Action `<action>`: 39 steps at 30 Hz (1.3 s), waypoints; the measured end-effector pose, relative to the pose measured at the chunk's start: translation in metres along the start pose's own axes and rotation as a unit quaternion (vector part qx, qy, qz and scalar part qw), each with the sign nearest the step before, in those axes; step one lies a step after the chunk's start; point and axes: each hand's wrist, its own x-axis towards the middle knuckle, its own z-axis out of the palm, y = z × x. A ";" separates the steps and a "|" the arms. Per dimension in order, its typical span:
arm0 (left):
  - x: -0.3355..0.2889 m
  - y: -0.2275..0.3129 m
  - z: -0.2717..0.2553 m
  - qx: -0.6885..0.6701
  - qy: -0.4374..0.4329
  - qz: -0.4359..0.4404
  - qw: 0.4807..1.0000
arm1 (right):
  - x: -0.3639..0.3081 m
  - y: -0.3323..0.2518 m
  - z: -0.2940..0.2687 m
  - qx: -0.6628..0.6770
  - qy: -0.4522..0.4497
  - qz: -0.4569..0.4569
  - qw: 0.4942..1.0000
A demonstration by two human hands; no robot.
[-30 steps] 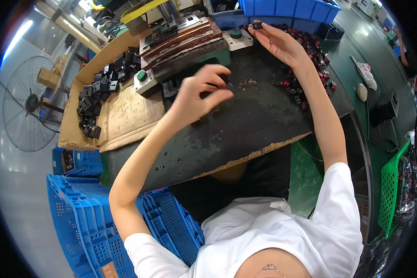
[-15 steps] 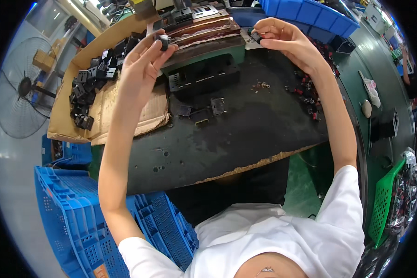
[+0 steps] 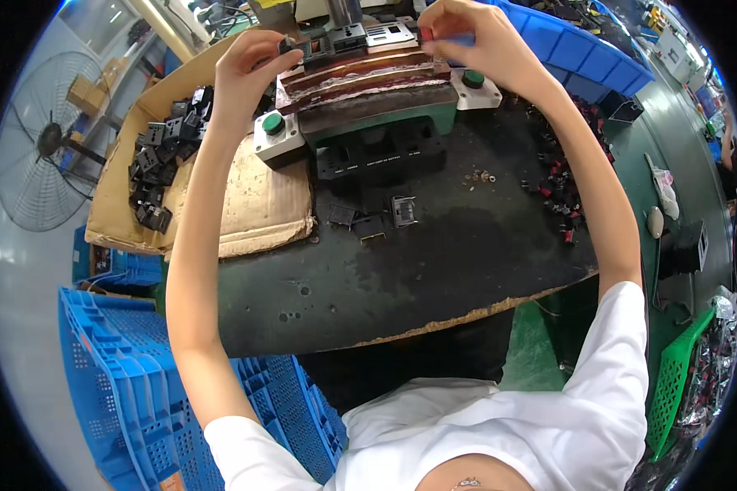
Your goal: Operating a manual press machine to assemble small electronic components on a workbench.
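Two pinches by the layered block (image 3: 367,75) — our left hand (image 3: 250,69) grips a dark part (image 3: 286,46), our right hand (image 3: 485,42) a red piece (image 3: 426,34).

I saw the left arm (image 3: 195,237) stretched out in front, bare below the upper arm, its elbow (image 3: 195,348) bent and its forearm running almost straight ahead with a slight inward lean. At its end the left hand (image 3: 244,69) was pinching, fingers (image 3: 258,41) curled over toward an extended thumb (image 3: 282,64). The right arm (image 3: 602,180) was raised too, bent at the elbow, the forearm slanting more strongly inward. The right hand (image 3: 495,41) pointed across to the left, its fingers arched and the thumb reaching out beneath them in a pinch. Both hands were well apart
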 end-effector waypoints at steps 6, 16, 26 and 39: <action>0.025 -0.018 0.024 -0.007 -0.021 0.038 0.999 | 0.040 0.048 0.001 0.112 0.012 -0.319 0.941; 0.040 -0.026 0.008 0.065 -0.088 0.079 0.991 | 0.061 0.057 0.008 -0.140 0.036 -0.171 0.975; 0.042 -0.040 0.004 0.079 -0.136 0.085 0.984 | 0.068 0.051 0.010 -0.166 0.004 -0.150 0.975; 0.042 -0.012 0.005 0.148 -0.168 0.130 0.966 | 0.063 0.042 0.008 -0.185 -0.008 -0.156 0.970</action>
